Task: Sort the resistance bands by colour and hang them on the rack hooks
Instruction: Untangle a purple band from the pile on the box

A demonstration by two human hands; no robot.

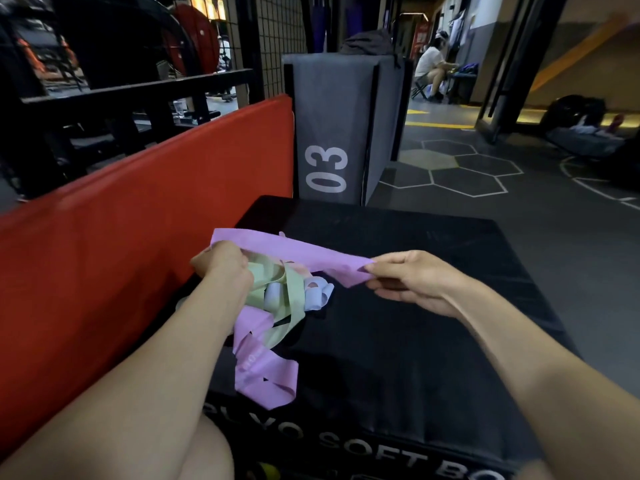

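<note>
A purple resistance band (294, 252) is stretched between my two hands above the black soft box (433, 271). My left hand (221, 263) grips its left end, and my right hand (412, 282) pinches its right end between thumb and fingers. Under the left hand lies a tangled pile: green bands (277, 292), light blue bands (317, 294) curled in loops, a bit of pink (299, 268), and another purple band (265, 372) trailing toward the box's front. No rack hook is visible close by.
A red pad (121, 237) stands along the box's left side. A grey box marked 03 (332, 133) stands behind. A black metal rack with wire grid (270, 39) rises at the back left. A person sits far back right. Open floor lies to the right.
</note>
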